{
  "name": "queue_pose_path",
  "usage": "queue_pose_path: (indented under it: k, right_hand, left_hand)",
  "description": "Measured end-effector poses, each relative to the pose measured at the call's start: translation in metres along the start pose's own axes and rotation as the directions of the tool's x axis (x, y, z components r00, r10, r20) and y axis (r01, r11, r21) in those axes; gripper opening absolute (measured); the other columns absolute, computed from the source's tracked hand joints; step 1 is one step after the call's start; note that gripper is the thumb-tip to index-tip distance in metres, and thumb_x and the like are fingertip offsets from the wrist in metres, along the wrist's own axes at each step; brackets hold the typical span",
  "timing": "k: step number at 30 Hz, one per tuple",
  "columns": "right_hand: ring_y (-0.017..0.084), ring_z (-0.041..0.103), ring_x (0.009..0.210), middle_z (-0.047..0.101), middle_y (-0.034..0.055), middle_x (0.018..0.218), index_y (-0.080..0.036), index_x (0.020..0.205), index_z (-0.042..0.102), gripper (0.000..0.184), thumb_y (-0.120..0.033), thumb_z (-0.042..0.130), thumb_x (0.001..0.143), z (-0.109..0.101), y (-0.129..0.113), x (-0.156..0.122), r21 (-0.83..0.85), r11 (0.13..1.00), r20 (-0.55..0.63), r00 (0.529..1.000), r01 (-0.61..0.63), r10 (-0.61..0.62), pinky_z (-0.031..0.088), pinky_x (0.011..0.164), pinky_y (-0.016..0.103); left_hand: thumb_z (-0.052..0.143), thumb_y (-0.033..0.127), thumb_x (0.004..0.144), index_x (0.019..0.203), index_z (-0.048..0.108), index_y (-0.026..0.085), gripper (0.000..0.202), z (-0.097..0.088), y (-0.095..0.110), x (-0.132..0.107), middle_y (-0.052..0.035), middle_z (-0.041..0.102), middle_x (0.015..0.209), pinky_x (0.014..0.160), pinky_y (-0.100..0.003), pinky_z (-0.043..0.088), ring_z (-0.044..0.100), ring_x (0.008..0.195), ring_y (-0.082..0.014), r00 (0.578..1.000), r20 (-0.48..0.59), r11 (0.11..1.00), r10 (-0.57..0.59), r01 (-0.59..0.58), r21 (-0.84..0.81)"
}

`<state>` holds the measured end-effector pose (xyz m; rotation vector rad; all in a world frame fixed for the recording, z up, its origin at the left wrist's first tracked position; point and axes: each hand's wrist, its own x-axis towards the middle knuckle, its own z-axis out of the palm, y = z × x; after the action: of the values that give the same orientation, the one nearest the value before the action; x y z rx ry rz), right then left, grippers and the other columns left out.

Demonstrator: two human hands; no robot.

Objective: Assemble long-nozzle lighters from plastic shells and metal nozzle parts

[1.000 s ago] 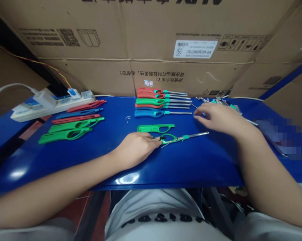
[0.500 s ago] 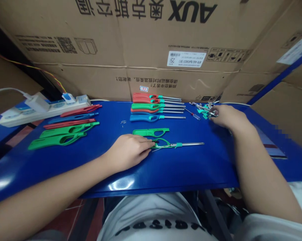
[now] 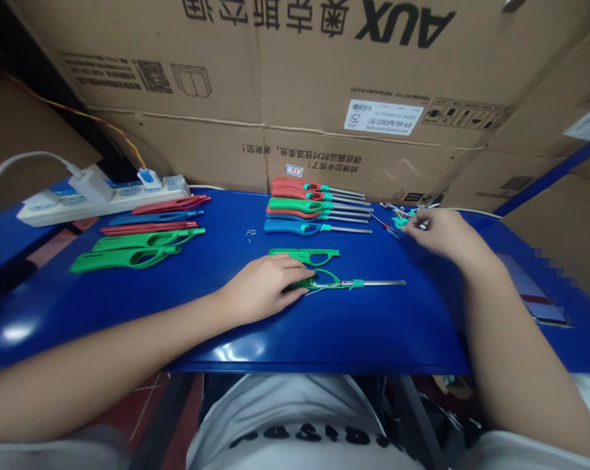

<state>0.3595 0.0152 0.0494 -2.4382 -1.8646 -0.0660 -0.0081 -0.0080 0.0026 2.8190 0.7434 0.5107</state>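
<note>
My left hand [image 3: 270,284] lies over the handle of an opened green gas lighter [image 3: 331,279], its fingers closed on it. The lighter's metal tube [image 3: 386,282] points right, and a thin wire [image 3: 319,290] sticks out beside the handle. Just behind lies a loose green handle half [image 3: 319,254], partly covered by my fingers. My right hand [image 3: 444,235] is at a pile of small turquoise and metal parts [image 3: 403,217], fingers pinched. A shiny bit shows at the fingertips, too small to name. Left of it lies a small screwdriver [image 3: 390,230].
Several assembled lighters [image 3: 299,207] lie in a row at the back. Red, blue and green handle shells [image 3: 123,258] are at the left, near a white power strip [image 3: 99,203]. A large cardboard sheet [image 3: 217,140] stands behind the blue table [image 3: 363,333].
The view has shifted slightly, moving everything a little to the right in the picture. My right hand stays at the parts pile, its fingers now more closed. My left hand stays on the lighter.
</note>
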Motion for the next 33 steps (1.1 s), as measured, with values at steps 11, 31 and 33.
queue_pose_path:
  k: [11, 31, 33]
  right_hand:
    - [0.018, 0.063, 0.085, 0.067, 0.0066, 0.1, -0.021, 0.097, 0.066, 0.018, -0.029, 0.05, 0.1, 0.012, -0.085, -0.064, 0.41, 0.46, -0.004, 0.506, 0.788, -0.863, 0.048, 0.074, 0.03]
    - [0.016, 0.057, 0.073, 0.064, 0.0055, 0.092, -0.019, 0.094, 0.061, 0.024, -0.026, 0.041, 0.104, 0.034, -0.097, -0.07, 0.233, 0.36, -0.088, 0.388, 0.904, -0.917, 0.042, 0.064, 0.027]
    - [0.015, 0.055, 0.07, 0.064, 0.0052, 0.091, -0.019, 0.092, 0.061, 0.025, -0.025, 0.04, 0.104, 0.033, -0.098, -0.072, 0.165, 0.346, -0.101, 0.365, 0.924, -0.926, 0.039, 0.061, 0.027]
  left_hand:
    - [0.071, 0.028, 0.091, 0.115, 0.069, 0.017, 0.026, 0.001, 0.001, 0.002, -0.0085, 0.069, 0.11, 0.095, -0.037, 0.054, 0.066, 0.106, -0.0238, 0.989, 0.045, 0.97, -0.139, 0.146, -0.193]
    - [0.076, 0.024, 0.086, 0.106, 0.072, 0.016, 0.022, -0.003, 0.002, 0.005, -0.0064, 0.071, 0.101, 0.088, -0.033, 0.055, 0.068, 0.097, -0.0218, 0.978, 0.043, 0.946, -0.206, 0.21, -0.247]
    - [0.076, 0.024, 0.085, 0.104, 0.072, 0.017, 0.021, -0.003, 0.002, 0.005, -0.0059, 0.07, 0.1, 0.087, -0.033, 0.055, 0.068, 0.095, -0.0215, 0.978, 0.04, 0.947, -0.206, 0.209, -0.244]
